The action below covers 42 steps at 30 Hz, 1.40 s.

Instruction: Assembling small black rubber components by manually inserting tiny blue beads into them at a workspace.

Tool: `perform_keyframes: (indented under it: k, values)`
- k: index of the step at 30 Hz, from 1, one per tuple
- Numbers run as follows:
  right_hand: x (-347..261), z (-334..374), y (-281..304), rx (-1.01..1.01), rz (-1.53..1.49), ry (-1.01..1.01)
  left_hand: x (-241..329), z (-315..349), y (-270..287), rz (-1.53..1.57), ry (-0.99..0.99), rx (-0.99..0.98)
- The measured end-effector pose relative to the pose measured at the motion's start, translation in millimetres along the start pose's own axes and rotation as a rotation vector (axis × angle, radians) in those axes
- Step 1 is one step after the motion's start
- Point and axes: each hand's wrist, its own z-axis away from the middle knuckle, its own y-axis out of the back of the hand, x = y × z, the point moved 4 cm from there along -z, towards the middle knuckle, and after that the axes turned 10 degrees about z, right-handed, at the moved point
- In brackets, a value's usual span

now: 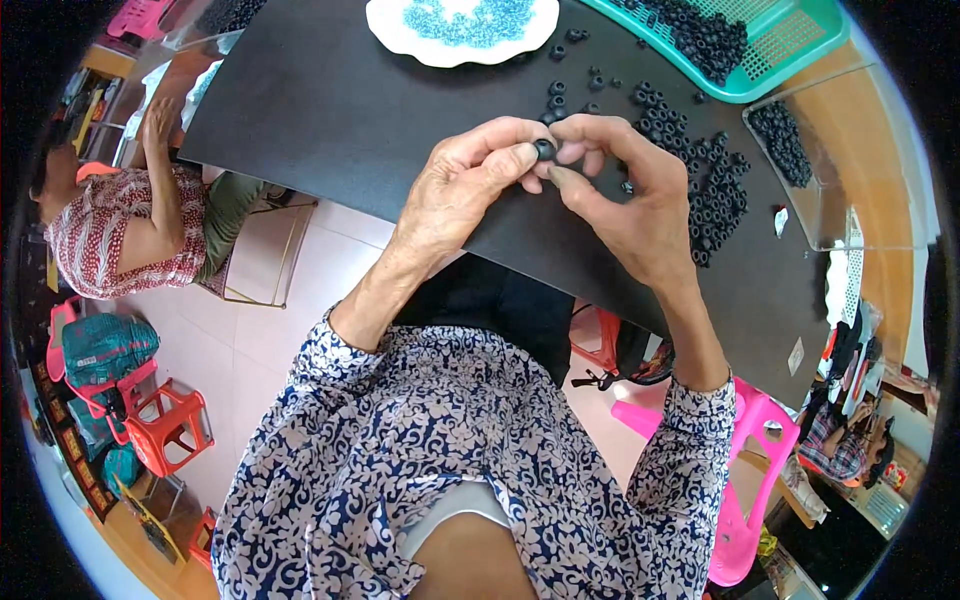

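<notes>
Over the dark table [330, 100], my two hands meet in front of me. My left hand [470, 180] pinches a small round black part with a hole, like a thick ring [544, 150], between thumb and fingers. Close beside it, my right hand [635, 185] curves with thumb and forefinger apart, their tips near the ring; nothing shows between them. Many similar black rings [715, 205] lie loose on the table around and beyond my right hand. A white scalloped plate [400, 45] at the far side bears small clear-blue pieces [470, 22].
A green basket [740, 95] of black rings stands at the far right, beside a clear bin [815, 220] with more. On the left sits another person [130, 230]. Pink chairs [735, 530] and a red stool [165, 430] stand on the floor.
</notes>
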Motion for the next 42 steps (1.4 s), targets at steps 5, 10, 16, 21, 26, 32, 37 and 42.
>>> perform_keyframes:
  k: [5,10,16,21,26,32,37,42]
  values:
    - [7,2,-6,0.004,-0.016,0.029,7,1,-3,-0.267,-0.129,-0.003]
    - [12,3,-8,0.012,-0.06,-0.01,7,-2,-3,-0.233,-0.076,0.025]
    - [7,-1,-7,-0.033,0.091,0.164,6,-2,0,-0.221,0.022,0.017]
    - [4,-5,-10,-0.014,0.095,0.115,6,-3,3,-0.121,0.015,0.014]
    - [6,-36,-14,-0.215,-0.074,0.013,10,5,12,0.061,0.041,0.083]
    - [32,-124,-14,-0.132,0.223,0.048,1,2,17,0.083,-0.011,-0.002]
    - [49,-181,-39,-0.119,0.465,0.406,11,3,9,-0.013,0.017,0.063]
    - [54,-205,-69,-0.228,0.596,0.302,12,4,9,-0.169,0.036,0.022]
